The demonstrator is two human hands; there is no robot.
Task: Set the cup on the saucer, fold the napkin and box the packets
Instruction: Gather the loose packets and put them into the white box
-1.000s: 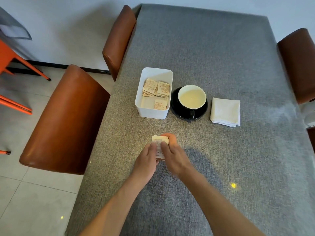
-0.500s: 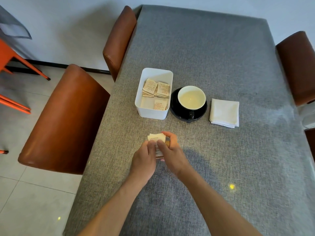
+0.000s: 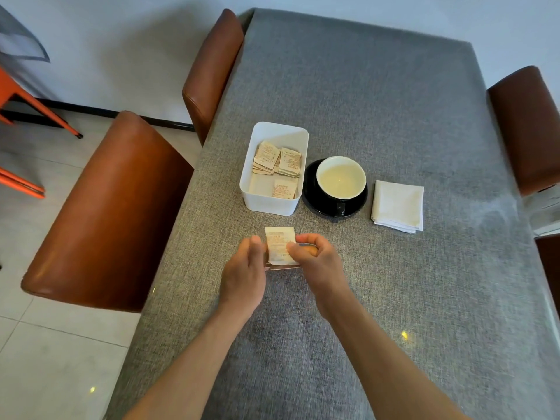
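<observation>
Boxing the last packets
Both hands (image 3: 280, 262) pinch a packet stack (image 3: 280, 245); next, I judge, carry it ahead-left into the white box (image 3: 266, 204).

A grey woven tabletop (image 3: 378, 95) has two brown leather chairs (image 3: 100, 213) along its left edge, a third brown chair (image 3: 527, 125) at its right, and orange metal legs (image 3: 18, 95) well left.
</observation>
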